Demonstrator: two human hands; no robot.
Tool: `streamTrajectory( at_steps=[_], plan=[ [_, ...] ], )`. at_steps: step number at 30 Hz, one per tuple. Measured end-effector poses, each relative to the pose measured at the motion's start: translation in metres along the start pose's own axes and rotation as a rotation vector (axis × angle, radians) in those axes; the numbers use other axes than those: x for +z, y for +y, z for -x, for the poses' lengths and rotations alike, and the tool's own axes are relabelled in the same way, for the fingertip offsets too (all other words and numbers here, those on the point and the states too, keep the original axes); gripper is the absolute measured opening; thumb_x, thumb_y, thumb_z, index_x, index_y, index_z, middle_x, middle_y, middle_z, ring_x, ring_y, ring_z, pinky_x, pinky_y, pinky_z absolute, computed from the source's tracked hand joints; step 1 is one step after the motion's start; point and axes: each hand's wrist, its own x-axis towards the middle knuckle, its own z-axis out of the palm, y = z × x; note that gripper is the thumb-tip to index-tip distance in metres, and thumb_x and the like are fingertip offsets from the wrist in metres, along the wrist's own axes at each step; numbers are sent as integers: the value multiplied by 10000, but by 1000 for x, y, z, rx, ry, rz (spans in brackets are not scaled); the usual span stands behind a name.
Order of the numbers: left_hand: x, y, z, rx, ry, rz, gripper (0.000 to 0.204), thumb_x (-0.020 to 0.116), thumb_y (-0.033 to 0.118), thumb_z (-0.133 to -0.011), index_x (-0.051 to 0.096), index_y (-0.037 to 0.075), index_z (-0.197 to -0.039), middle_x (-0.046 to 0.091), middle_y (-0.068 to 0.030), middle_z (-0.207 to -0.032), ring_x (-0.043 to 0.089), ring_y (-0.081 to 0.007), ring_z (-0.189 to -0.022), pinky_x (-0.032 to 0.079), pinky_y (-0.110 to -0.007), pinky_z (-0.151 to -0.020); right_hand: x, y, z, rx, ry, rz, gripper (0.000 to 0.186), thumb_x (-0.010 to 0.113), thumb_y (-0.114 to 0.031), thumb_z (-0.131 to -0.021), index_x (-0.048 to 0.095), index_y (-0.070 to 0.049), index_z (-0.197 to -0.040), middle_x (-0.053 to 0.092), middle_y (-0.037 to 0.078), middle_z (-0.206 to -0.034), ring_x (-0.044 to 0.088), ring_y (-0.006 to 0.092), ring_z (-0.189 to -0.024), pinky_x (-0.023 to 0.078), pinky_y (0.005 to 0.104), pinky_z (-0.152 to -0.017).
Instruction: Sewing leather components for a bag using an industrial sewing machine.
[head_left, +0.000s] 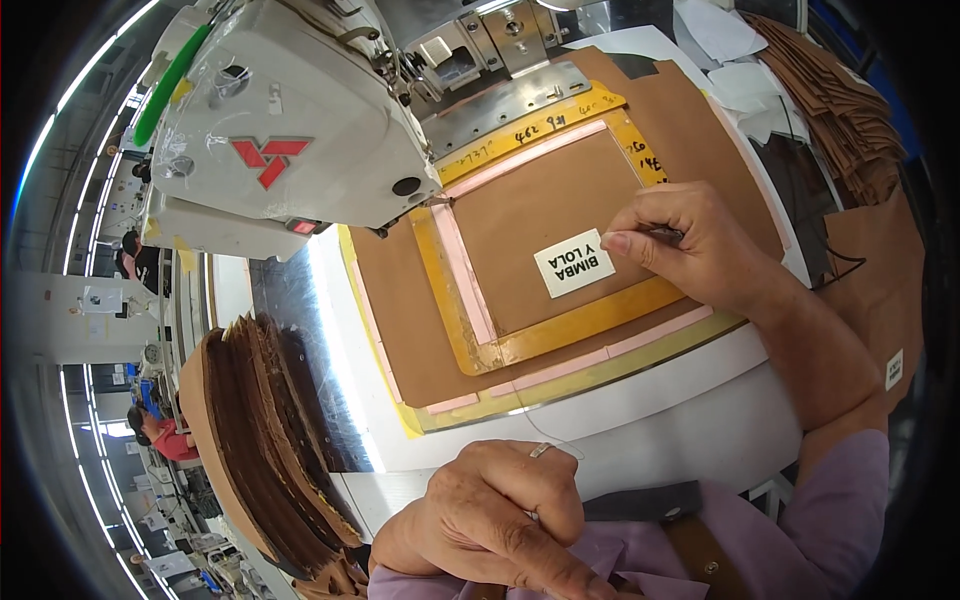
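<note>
A cream label (575,264) with black print lies on a brown panel (540,225), inside a yellow clamp frame (560,325) edged with pink strips. My right hand (690,240) is at the label's right edge, thumb and fingers pinched together. A small dark thing shows between those fingers, too little of it to name. My left hand (500,515), with a ring on one finger, is curled in front of my body, near the lower edge. Whatever it holds is hidden. A thin thread (535,422) runs from the frame's near side toward this hand.
A white sewing machine head (300,120) stands over the panel's left side, with a metal clamp plate (515,105) behind. Brown pieces are stacked at left (270,430) and far right (835,110). Another labelled brown piece (880,290) hangs at right. People sit in the left background.
</note>
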Motion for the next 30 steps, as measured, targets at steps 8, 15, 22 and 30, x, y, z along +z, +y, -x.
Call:
streamTrajectory(
  at_steps=[8, 15, 22, 30],
  plan=[
    [-24, 14, -1, -107, -76, -60, 122, 827, 140, -756, 790, 79, -854, 526, 27, -645, 489, -117, -589, 353, -269, -510, 0, -7, -2, 12, -6, 87, 158, 686, -128, -910, 699, 29, -895, 623, 63, -722, 525, 95, -634, 429, 263, -578],
    [-93, -18, -20, -447, 975, -883, 179, 802, 136, -788, 760, -7, -887, 440, 93, -571, 322, -14, -539, 237, -221, -496, 2, -6, -5, -41, 20, 177, 164, 670, -128, -921, 692, 31, -888, 611, 55, -710, 494, 79, -630, 400, 254, -564],
    [-129, -41, -31, -425, 981, -1141, 173, 810, 194, -770, 778, 34, -829, 443, 84, -519, 371, -36, -496, 311, -243, -478, 3, -5, -5, -1, 31, 211, 181, 669, -134, -925, 685, 43, -892, 602, 30, -707, 486, 67, -622, 388, 245, -562],
    [-129, -61, -36, -360, 1039, -1195, 137, 766, 260, -730, 774, 123, -731, 614, -19, -520, 584, -190, -492, 450, -323, -569, 5, -5, -6, 62, 31, 225, 187, 669, -155, -927, 698, 28, -899, 640, 42, -773, 529, 81, -721, 422, 249, -657]
  ],
)
